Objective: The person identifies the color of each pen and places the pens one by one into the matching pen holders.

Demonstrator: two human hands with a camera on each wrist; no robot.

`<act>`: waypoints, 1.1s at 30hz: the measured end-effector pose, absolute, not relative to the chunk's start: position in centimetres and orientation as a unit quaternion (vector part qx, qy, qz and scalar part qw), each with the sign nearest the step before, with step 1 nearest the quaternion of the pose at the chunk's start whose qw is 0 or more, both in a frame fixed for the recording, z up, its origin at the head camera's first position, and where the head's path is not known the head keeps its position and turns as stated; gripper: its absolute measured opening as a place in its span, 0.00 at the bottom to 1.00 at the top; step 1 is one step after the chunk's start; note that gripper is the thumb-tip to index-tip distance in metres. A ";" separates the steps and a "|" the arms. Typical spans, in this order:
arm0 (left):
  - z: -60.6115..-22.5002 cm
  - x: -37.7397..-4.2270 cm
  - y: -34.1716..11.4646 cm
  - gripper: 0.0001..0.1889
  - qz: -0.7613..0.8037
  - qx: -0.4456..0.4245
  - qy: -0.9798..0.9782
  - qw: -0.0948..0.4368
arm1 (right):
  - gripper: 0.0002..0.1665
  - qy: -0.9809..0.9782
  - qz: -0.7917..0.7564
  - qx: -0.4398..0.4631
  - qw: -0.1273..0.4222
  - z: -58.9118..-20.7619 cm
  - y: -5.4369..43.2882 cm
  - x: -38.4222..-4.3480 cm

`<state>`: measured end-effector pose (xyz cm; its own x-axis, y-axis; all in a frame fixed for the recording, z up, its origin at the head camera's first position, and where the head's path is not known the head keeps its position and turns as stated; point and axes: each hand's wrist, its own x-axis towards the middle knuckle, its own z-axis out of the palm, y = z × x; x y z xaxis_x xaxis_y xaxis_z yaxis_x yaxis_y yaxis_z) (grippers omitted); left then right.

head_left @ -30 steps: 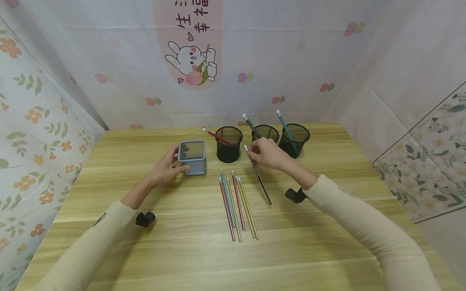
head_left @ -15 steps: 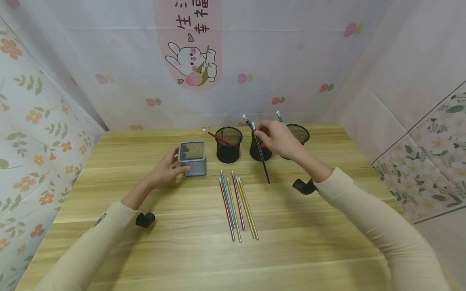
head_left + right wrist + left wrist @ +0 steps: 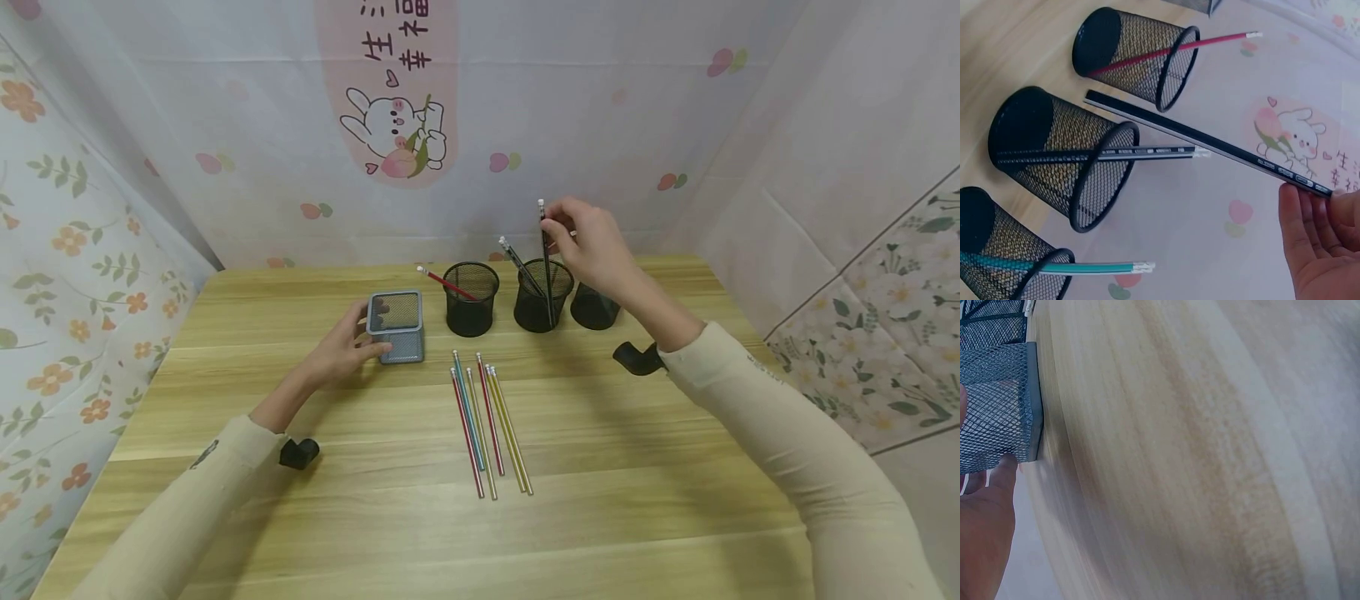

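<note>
My right hand (image 3: 588, 242) pinches a black pencil (image 3: 545, 258) near its white eraser end. Steeply angled, this pencil overlaps the middle round black mesh pencil cup (image 3: 531, 317) in the head view; in the right wrist view its lower end shows outside the cup's wall. Another black pencil (image 3: 1147, 152) leans inside that cup. My left hand (image 3: 339, 352) holds a square grey mesh pencil holder (image 3: 405, 346) by its side, thumb at the front. No pencil shows in the holder. Several red, teal, gold and yellow pencils (image 3: 492, 417) lie side by side on the table.
To the left stands a black mesh cup (image 3: 470, 318) with a red pencil (image 3: 442, 282). The right black mesh cup (image 3: 595, 312), partly behind my hand, has a teal pencil (image 3: 1097, 268) in it. A printed curtain (image 3: 262, 167) hangs behind the wooden table (image 3: 337, 517).
My right hand has lifted the black pencil off the table area, up and slightly right, bringing it steeper over the middle cup. The left hand and grey holder stay in place.
</note>
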<state>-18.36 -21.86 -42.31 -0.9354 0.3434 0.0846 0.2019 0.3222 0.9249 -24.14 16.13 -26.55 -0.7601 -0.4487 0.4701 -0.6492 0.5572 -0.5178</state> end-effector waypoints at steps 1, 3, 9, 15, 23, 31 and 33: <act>-42.3 -18.3 -21.9 0.37 0.558 0.168 0.810 0.064 | 0.09 -0.867 0.355 0.317 0.147 -26.5 16.1 -24.2; -42.4 -18.3 -21.9 0.37 0.559 0.168 0.810 0.065 | 0.08 -0.857 0.366 0.326 0.156 -26.3 16.1 -24.4; -42.5 -18.3 -22.0 0.38 0.557 0.168 0.810 0.064 | 0.06 -0.833 0.389 0.351 0.179 -26.1 16.0 -24.8; -42.4 -18.4 -21.9 0.37 0.560 0.169 0.809 0.063 | 0.09 -0.828 0.377 0.355 0.215 -25.6 15.8 -25.0; -42.2 -18.3 -21.9 0.38 0.553 0.168 0.814 0.061 | 0.06 -0.821 0.371 0.365 0.235 -26.1 15.7 -25.6; -42.2 -18.3 -21.9 0.37 0.555 0.169 0.812 0.063 | 0.05 -0.820 0.386 0.360 0.220 -27.4 15.8 -26.2; -42.2 -18.3 -21.9 0.37 0.556 0.170 0.811 0.062 | 0.05 -0.821 0.384 0.362 0.218 -27.9 15.9 -26.4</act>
